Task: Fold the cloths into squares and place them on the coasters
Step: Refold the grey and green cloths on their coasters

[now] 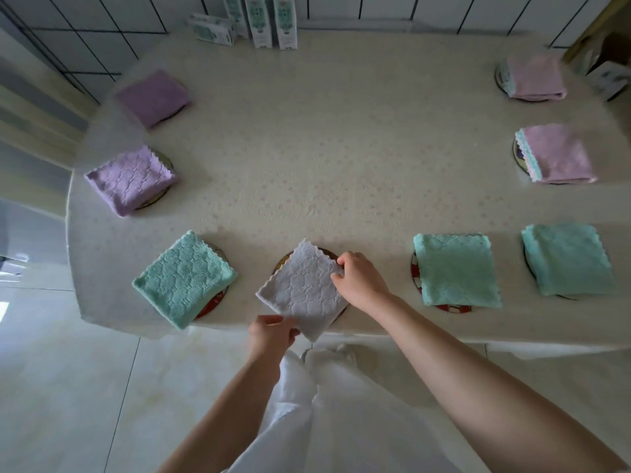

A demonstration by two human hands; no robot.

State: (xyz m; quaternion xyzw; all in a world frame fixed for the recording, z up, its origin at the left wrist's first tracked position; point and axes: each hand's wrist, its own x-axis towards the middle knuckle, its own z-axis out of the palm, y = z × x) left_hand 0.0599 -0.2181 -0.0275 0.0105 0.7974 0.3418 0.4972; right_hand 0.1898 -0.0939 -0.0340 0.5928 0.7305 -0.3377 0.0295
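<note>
At the table's (341, 148) near edge, a folded pale-grey cloth (302, 288) with scalloped edges is lying on a round coaster (285, 259); left hand (271, 334) and right hand (360, 279) are pinching opposite corners.

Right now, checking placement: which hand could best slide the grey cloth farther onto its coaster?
Left hand, likely: it pinches the grey cloth's near corner at the table edge, ready to push.

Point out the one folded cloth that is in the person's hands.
The pale grey cloth, the only grey one, front and centre; the left hand and right hand pinch its corners.
</note>
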